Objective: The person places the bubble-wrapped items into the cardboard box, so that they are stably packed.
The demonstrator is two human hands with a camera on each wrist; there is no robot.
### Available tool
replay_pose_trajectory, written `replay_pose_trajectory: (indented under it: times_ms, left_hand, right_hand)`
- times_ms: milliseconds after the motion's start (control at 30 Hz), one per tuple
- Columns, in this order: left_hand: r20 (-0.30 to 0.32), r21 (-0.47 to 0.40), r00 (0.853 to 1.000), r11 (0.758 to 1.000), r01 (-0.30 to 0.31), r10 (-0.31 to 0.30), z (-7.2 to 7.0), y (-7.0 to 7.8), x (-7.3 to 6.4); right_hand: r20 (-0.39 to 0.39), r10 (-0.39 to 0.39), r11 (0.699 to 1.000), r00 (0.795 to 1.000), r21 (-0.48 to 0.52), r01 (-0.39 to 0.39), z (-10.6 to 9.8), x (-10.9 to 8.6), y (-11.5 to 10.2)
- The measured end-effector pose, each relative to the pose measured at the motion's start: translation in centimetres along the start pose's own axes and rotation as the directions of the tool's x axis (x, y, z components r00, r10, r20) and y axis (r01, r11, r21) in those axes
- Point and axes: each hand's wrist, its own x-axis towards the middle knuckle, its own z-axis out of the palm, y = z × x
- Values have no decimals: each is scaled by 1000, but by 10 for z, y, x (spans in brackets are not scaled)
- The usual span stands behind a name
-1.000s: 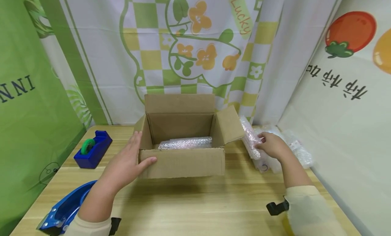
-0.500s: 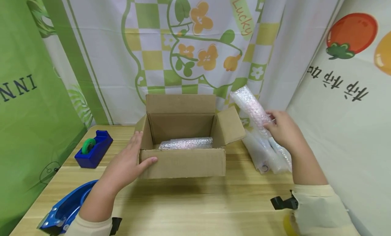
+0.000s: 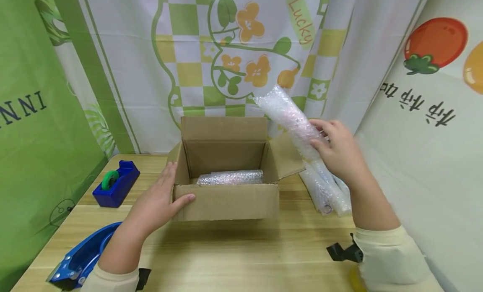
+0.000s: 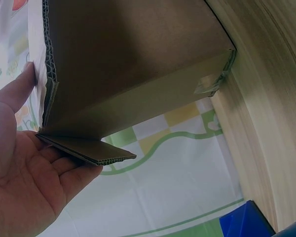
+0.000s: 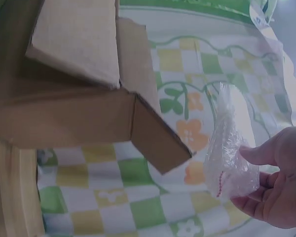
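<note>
right hand [image 3: 337, 149] grips bubble-wrapped packet [image 3: 289, 118] before curtain [image 3: 234, 69] reading "lucky".

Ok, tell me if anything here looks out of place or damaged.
Nothing looks spilled. On the right-hand wall sheet, the red fruit print looks upside down, its leafy cap below. The cardboard box has an exposed corrugated edge that looks ragged in the left wrist view.

You seem to be in a curtained packing corner: printed drapes [image 3: 188, 74], wooden table [image 3: 234, 254], cardboard box [image 3: 226, 203], blue tape dispenser [image 3: 120, 185].
</note>
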Motion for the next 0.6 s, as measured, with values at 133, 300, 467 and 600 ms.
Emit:
replay_pose_trajectory:
  times_ms: [133, 300, 467, 600]
  left_hand:
    - [-4, 3, 1000, 1000, 0, 0, 1, 0, 0]
    - [-8, 8, 1000, 1000, 4, -4, 1, 0, 1]
    - [-11, 12, 1000, 1000, 7, -7, 0, 0, 1]
    - [-11, 15, 1000, 1000, 10, -10, 0, 0, 1]
  right_hand:
    - [21, -70, 997, 997, 32, 69, 9, 4, -14]
    - [115, -118, 992, 986, 60, 112, 21, 7, -27]
    - [200, -181, 982, 963, 87, 166, 37, 8, -36]
    - [237, -232, 972, 943, 88, 217, 52, 6, -41]
